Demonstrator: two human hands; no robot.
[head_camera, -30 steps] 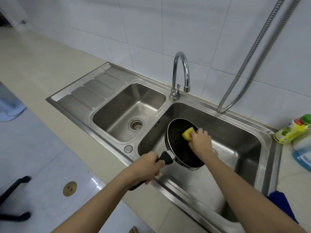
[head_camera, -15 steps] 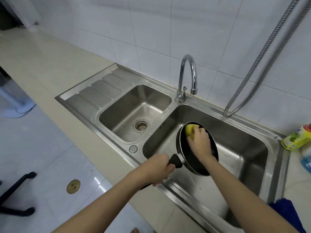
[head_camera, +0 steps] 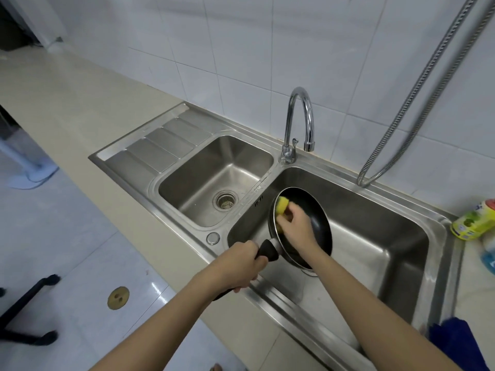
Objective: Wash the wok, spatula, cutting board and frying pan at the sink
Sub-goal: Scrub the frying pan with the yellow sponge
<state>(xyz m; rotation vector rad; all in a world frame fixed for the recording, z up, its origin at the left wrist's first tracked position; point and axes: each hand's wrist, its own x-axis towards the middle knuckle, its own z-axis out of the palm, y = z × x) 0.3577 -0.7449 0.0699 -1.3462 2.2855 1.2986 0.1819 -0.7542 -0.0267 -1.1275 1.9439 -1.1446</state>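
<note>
The left hand (head_camera: pixel 238 266) grips the frying pan's black handle (head_camera: pixel 267 250); the right hand (head_camera: pixel 296 223) pinches a yellow sponge (head_camera: pixel 282 206) against the pan's dark inside at ten o'clock. The frying pan (head_camera: pixel 318 223) tilts over the sink's (head_camera: pixel 388 263) larger right basin, below the tap (head_camera: pixel 298 124).

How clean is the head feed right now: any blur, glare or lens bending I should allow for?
Head view: wide-angle bending curves the counter edge and hose; right hand and yellow sponge are slightly motion-smeared against the frying pan; left hand on the handle reads sharp; bright glare on the tap and floor tile.
</note>
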